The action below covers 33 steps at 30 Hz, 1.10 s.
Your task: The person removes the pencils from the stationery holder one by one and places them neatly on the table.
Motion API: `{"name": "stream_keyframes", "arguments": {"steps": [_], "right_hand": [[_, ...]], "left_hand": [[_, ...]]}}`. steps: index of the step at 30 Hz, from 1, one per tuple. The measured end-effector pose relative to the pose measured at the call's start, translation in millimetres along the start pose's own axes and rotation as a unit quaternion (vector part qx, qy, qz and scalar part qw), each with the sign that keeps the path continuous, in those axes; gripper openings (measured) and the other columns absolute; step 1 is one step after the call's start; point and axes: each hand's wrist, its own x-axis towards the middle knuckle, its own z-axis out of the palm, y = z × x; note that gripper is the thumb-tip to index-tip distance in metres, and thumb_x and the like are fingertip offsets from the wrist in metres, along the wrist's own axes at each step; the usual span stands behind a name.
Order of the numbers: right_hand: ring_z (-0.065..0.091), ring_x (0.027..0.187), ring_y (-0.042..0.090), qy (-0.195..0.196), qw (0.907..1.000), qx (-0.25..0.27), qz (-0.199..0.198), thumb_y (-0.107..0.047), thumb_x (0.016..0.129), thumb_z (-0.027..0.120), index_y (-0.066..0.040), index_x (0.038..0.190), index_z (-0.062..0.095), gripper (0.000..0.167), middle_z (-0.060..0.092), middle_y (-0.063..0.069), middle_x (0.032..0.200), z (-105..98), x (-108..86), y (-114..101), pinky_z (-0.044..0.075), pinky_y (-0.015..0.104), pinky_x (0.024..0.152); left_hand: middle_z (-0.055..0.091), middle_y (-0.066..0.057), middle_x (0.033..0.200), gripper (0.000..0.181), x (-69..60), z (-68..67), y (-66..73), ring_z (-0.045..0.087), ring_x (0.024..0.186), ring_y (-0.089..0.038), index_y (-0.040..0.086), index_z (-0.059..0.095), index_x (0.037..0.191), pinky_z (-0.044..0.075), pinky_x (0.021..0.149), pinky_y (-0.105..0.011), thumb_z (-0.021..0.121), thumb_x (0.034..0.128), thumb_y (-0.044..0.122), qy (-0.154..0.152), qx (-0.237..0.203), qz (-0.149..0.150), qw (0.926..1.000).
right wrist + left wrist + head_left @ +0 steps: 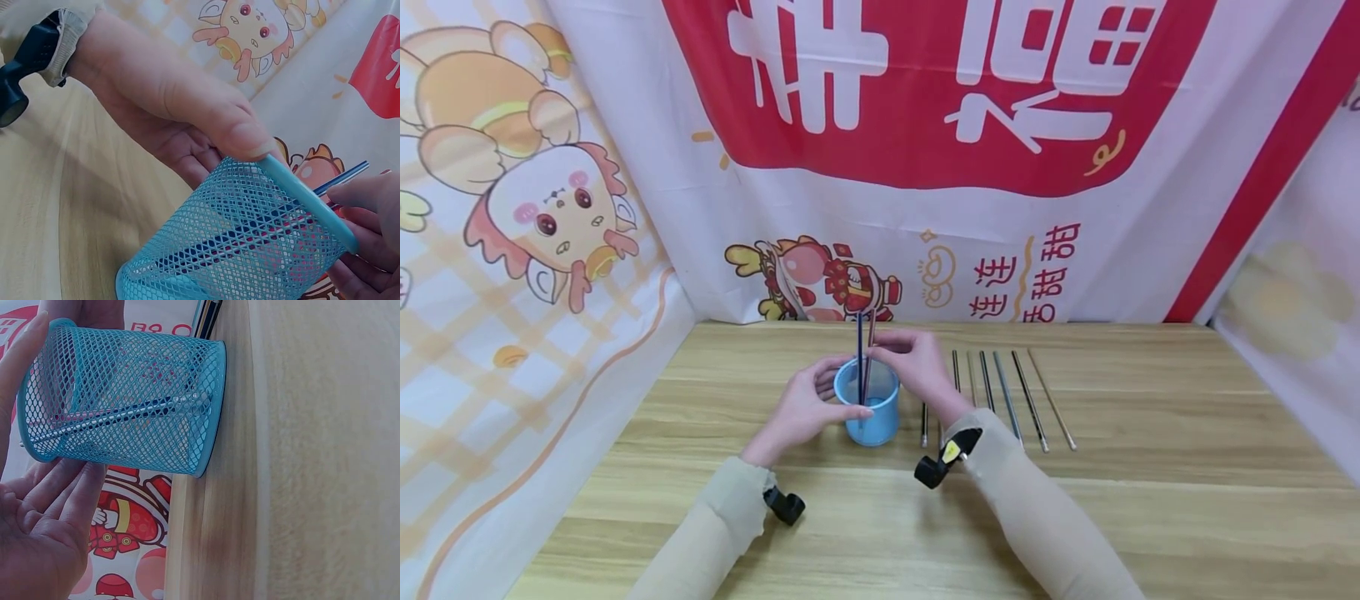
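Observation:
A light blue mesh pencil cup [872,427] stands upright on the wooden table. My left hand [801,407] grips it from the left, thumb over the near rim and fingers round the far side. Inside, a dark blue pencil [860,350] leans with its upper end above the rim. Beside it is a reddish pencil [870,337], which my right hand [917,364] pinches near the top, at the cup's right rim. Through the mesh in the left wrist view, the pencils' lower ends reach the cup's bottom. The right fingertips are partly hidden in the right wrist view.
Right of the cup, several pencils lie in a row on the table [1150,400], among them a blue pencil [1008,400] and a tan pencil [1051,398]. My right forearm covers part of the row. A printed cloth [820,200] hangs behind the table.

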Motion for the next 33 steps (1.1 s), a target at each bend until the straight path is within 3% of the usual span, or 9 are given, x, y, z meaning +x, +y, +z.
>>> {"name": "stream_keyframes", "arguments": {"steps": [8, 17, 27, 33], "right_hand": [[0.07, 0.099, 0.016, 0.002, 1.0, -0.006, -0.007, -0.027, 0.088, 0.083, -0.017, 0.109, 0.079, 0.024, 0.076, -0.003, 0.103, 0, 0.2, 3, 0.056, 0.038, 0.093], [0.069, 0.101, 0.015, 0.009, 0.9999, 0.01, 0.006, -0.029, 0.089, 0.082, -0.019, 0.11, 0.078, 0.024, 0.075, -0.004, 0.103, 0, 0.0, 4, 0.055, 0.038, 0.094], [0.067, 0.1, 0.015, 0.031, 0.9993, 0.019, -0.008, -0.03, 0.089, 0.081, -0.023, 0.109, 0.078, 0.022, 0.074, -0.007, 0.103, -6, -0.7, -1, 0.055, 0.037, 0.092], [0.068, 0.1, 0.016, 0.05, 0.9976, 0.037, -0.03, -0.028, 0.089, 0.081, -0.018, 0.11, 0.078, 0.024, 0.074, -0.004, 0.104, -14, -3.5, -8, 0.056, 0.037, 0.093]], "left_hand": [[0.057, -0.022, 0.14, 0.078, 1.3, -0.6, -1.8, 0.054, 0.129, -0.041, -0.001, 0.05, 0.143, 0.042, 0.11, -0.051, 0.091, 0.0788, 0.017, -0.003, 0.003, 0.004, 1.0], [0.057, -0.015, 0.141, 0.076, 14.2, -1.1, -34.7, 0.055, 0.129, -0.034, 0.008, 0.05, 0.146, 0.043, 0.11, -0.046, 0.089, 0.0807, 0.01, 0.004, 0.011, 0.006, 0.9999], [0.063, -0.005, 0.133, 0.073, 14.3, 0.5, -36.8, 0.061, 0.122, -0.025, 0.016, 0.056, 0.14, 0.048, 0.106, -0.04, 0.093, 0.0768, 0.019, 0.018, 0.019, 0.018, 0.9995], [0.062, -0.006, 0.134, 0.076, 13.3, 0.2, -33.4, 0.06, 0.123, -0.025, 0.015, 0.055, 0.141, 0.048, 0.106, -0.04, 0.093, 0.0758, 0.021, 0.017, 0.02, 0.013, 0.9996]]}}
